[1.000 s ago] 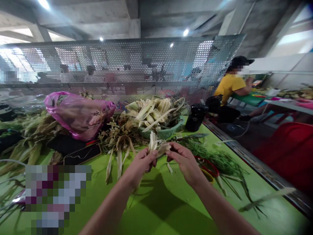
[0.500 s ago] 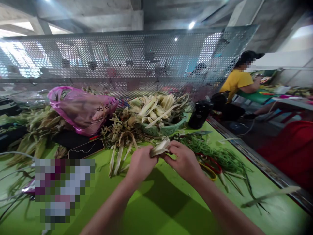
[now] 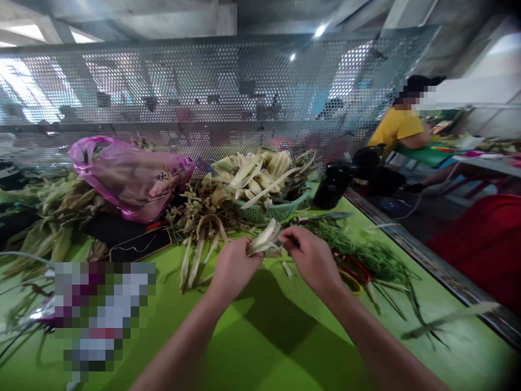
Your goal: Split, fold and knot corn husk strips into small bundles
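Observation:
My left hand (image 3: 238,269) is closed around a pale dried corn husk (image 3: 265,238), folded into a small bundle that sticks up past the thumb. Just right of it, my right hand (image 3: 311,255) has its fingers pinched together at the husk's edge; what lies between the fingertips is hidden. Below the hands, a small pale scrap (image 3: 287,269) lies on the green table (image 3: 260,347). Behind them stands a green basket (image 3: 280,212) heaped with cream husk strips (image 3: 260,174).
At the left are a pink plastic bag (image 3: 134,174), a phone (image 3: 140,244) and dried husks (image 3: 61,222). To the right lie green string (image 3: 358,250), scissors with red and yellow handles (image 3: 353,277), and a black bottle (image 3: 331,184). A person in yellow (image 3: 396,127) sits beyond.
My right hand has drawn slightly right, away from the left, and its fingers have curled in. The husk now stands more upright. The small scrap on the table has come into view.

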Motion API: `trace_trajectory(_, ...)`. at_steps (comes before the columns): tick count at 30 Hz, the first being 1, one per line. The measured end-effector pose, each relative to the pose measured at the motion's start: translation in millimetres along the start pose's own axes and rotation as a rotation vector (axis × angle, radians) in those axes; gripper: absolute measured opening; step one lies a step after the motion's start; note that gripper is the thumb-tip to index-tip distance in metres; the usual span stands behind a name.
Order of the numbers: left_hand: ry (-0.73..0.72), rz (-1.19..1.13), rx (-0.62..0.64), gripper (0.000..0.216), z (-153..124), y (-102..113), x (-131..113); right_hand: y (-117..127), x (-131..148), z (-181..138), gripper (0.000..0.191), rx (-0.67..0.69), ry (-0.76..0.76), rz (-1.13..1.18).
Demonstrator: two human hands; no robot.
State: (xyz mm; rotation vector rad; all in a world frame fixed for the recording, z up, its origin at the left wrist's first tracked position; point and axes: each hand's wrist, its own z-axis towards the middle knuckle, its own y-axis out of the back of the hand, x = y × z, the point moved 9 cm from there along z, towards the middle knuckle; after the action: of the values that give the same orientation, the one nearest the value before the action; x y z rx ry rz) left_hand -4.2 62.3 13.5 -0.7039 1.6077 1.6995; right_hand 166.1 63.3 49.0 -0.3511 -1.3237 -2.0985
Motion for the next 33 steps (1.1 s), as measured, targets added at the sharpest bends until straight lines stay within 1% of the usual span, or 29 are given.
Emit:
trace_trajectory(2,0.06,-0.111,-0.027,0.021,4,6,9,17,-10,4,0.017,-0.112,-0.027,-0.003)
trace_trajectory(3,0.079,-0.18,-0.039,0.023,5,9,12,22,-14,6,0.016,-0.142,-0.028,0.007)
trace_trajectory(4,0.09,-0.25,-0.051,0.024,7,11,15,24,-16,8,0.015,-0.143,-0.018,0.025)
trace_trajectory(6,0.088,-0.365,-0.071,0.026,8,12,16,21,-14,10,0.015,-0.103,0.031,0.081)
trace_trajectory(8,0.086,-0.443,-0.081,0.025,8,10,16,12,-6,9,0.017,-0.037,0.063,0.167)
trace_trajectory(9,0.092,-0.477,-0.076,0.025,7,7,15,6,-2,6,0.017,0.001,0.057,0.219)
trace_trajectory(12,0.108,-0.563,-0.043,0.023,5,-4,13,-15,7,-3,0.021,0.126,-0.035,0.361)
trace_trajectory(13,0.107,-0.578,-0.031,0.023,5,-7,12,-18,9,-6,0.022,0.138,-0.058,0.382)
trace_trajectory(15,0.1,-0.589,0.005,0.023,4,-15,10,-20,11,-9,0.022,0.11,-0.078,0.391)
trace_trajectory(18,0.086,-0.603,0.068,0.024,2,-25,7,-17,11,-9,0.017,0.062,-0.064,0.412)
trace_trajectory(21,0.055,-0.589,0.091,0.026,3,-27,4,-17,11,-8,0.016,0.073,-0.038,0.429)
trace_trajectory(23,0.006,-0.572,0.09,0.026,4,-25,0,-16,14,-9,0.015,0.078,-0.005,0.374)
trace_trajectory(26,-0.045,-0.592,0.096,0.024,5,-23,-4,-14,24,-10,0.014,0.07,0.074,0.197)
trace_trajectory(29,-0.032,-0.619,0.094,0.023,5,-22,-4,-14,31,-12,0.016,0.073,0.129,0.029)
trace_trajectory(33,-0.014,-0.655,0.106,0.024,3,-22,-7,-19,35,-13,0.016,0.098,0.18,-0.111)
